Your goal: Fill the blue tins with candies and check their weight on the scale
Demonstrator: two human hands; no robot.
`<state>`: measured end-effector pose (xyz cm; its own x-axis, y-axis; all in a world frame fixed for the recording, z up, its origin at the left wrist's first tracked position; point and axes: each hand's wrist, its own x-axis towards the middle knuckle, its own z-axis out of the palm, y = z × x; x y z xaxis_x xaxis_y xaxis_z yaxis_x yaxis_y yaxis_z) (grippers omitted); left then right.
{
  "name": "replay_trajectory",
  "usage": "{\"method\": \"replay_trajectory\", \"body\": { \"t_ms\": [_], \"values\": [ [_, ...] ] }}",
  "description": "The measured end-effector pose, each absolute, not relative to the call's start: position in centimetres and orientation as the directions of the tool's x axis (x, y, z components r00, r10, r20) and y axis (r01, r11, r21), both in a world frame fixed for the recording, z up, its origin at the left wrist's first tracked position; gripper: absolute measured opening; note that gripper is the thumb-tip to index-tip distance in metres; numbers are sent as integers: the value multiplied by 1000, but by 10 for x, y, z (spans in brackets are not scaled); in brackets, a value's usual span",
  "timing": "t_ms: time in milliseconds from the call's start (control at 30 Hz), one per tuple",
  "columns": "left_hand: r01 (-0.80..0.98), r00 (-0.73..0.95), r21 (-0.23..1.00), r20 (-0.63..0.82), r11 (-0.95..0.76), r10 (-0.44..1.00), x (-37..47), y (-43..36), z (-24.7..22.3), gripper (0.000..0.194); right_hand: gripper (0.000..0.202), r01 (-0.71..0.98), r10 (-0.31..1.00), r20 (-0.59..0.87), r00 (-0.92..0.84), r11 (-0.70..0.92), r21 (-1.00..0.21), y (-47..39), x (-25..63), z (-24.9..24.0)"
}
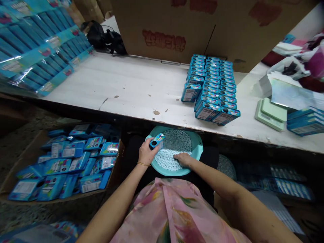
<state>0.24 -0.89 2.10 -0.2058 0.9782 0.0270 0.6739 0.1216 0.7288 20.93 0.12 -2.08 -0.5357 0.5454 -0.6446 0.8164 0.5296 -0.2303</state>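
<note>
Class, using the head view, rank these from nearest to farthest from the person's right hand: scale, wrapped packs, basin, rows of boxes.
1. Basin: the right hand reaches into it.
2. Rows of boxes: ahead, on the table.
3. Scale: farther right on the table.
4. Wrapped packs: at the table's far left.

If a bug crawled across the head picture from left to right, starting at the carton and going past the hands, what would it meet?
Carton → left hand → the held box → right hand → box rows → scale → stacked boxes. The bowl overlaps both hands, so I left it out.
</note>
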Motion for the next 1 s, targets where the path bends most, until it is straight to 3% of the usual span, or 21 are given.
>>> {"method": "replay_trajectory", "body": {
  "t_ms": [200,367,500,900,1000],
  "values": [
    [616,-202,781,28,105,979,3,-7,17,39,30,829,598,-584,-549,480,-288,18,238,7],
    [601,-158,795,14,85,987,11,-4,13,35,29,784,645,-457,-612,423,-454,31,249,67],
    [634,-71,773,36,17,997,20,-5,5,40,26,761,651,-429,-627,392,-517,39,243,103],
    [695,47,717,23,-50,999,29,-11,-5,45,26,835,658,-518,-546,473,-280,36,205,131],
    [675,16,737,34,-36,999,27,-11,-5,41,26,846,678,-507,-532,440,-300,34,219,137]
  ]
}}
